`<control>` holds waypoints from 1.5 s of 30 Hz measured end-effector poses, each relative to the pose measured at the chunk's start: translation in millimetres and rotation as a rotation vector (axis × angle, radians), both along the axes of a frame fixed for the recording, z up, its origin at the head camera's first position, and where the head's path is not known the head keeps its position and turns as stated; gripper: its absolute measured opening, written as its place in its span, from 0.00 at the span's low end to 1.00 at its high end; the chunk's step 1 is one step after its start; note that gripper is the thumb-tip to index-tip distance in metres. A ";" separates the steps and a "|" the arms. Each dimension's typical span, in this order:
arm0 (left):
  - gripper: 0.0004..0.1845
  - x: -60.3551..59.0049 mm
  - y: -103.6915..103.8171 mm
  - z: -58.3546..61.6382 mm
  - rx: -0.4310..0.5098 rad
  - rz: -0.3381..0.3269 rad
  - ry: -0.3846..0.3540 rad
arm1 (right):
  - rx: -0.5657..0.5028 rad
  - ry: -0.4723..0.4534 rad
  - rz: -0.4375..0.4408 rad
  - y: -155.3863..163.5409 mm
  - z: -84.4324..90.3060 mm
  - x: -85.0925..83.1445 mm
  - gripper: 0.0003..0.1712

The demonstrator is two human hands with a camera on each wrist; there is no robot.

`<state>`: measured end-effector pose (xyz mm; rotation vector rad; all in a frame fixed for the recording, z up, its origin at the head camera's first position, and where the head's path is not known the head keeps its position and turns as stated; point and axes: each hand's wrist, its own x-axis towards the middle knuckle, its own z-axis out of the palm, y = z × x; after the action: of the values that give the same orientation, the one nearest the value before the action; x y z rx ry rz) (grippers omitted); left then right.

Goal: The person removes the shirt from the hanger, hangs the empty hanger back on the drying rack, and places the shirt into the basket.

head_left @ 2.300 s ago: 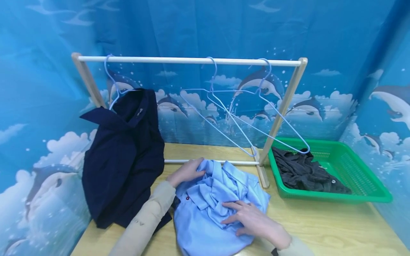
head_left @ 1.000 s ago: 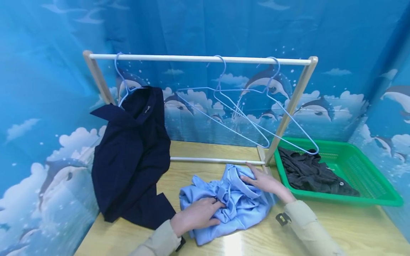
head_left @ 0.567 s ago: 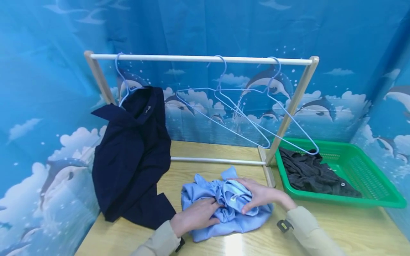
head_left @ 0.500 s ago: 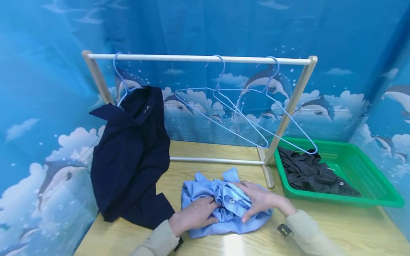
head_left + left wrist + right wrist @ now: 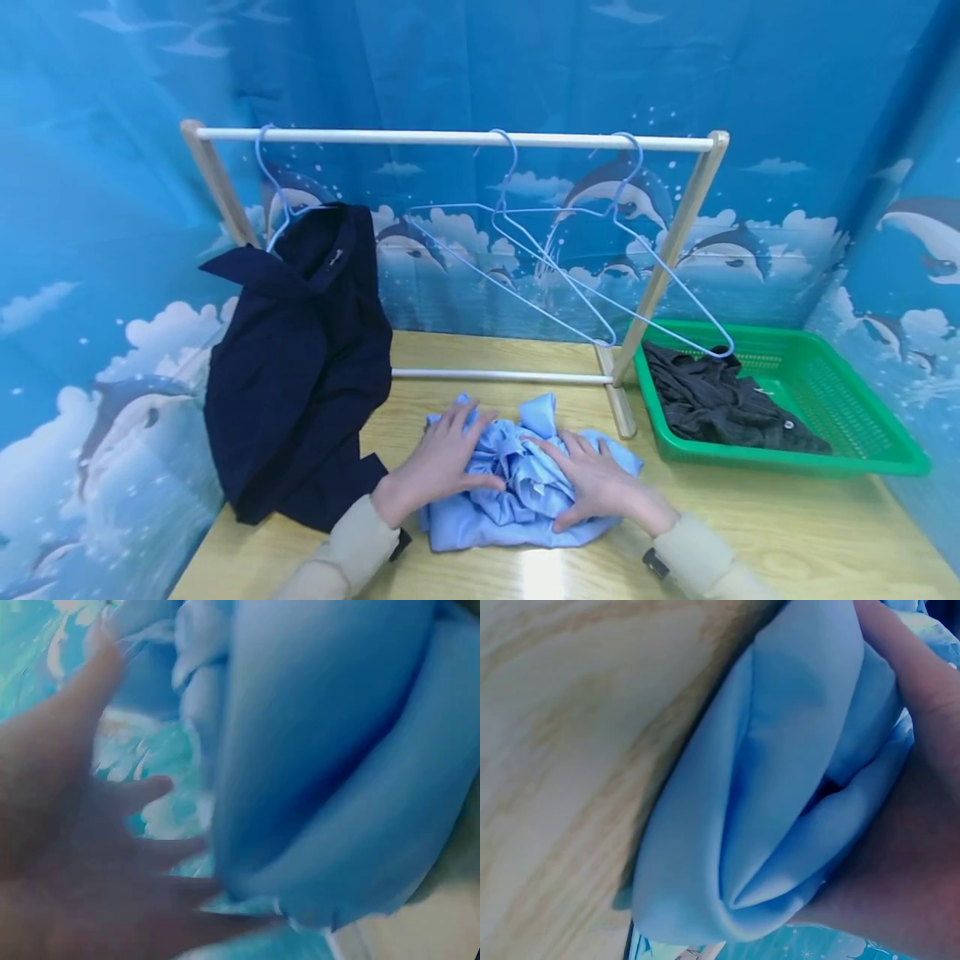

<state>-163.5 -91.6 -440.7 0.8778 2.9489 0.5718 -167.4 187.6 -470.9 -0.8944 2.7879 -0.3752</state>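
A crumpled light-blue shirt (image 5: 517, 529) lies bunched on the table at the front middle, its collar folded on top. My left hand (image 5: 438, 462) is over its left side, fingers spread and straight. In the left wrist view that hand (image 5: 82, 847) shows blurred, its fingers splayed beside the blue cloth (image 5: 315, 750). My right hand (image 5: 592, 483) rests on the right side of the bundle near the collar, thumb and fingers spread apart. The right wrist view shows the folds of the shirt (image 5: 697, 825) close up, with part of the right hand (image 5: 930, 840) against them.
A rack with a white rail (image 5: 420, 137) stands behind. A dark navy garment (image 5: 292, 375) hangs on a hanger at its left; two bare blue hangers (image 5: 555, 321) hang at right. A green basket (image 5: 847, 400) holds a dark grey garment (image 5: 727, 408). The table (image 5: 712, 517) is wooden.
The shirt has been turned and gathered into a smaller bundle. My left hand has just lifted from the middle and moved to its far left side, fingers spreading. The right hand stays on the right side.
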 end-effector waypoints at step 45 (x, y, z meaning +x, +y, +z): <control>0.24 -31.1 14.0 38.4 -0.225 -0.156 0.587 | -0.036 0.878 0.057 23.5 62.9 5.4 0.54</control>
<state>-194.7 -77.6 -402.3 1.4357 3.2873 -0.0462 -162.0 211.0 -408.0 -1.4127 3.5106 0.0003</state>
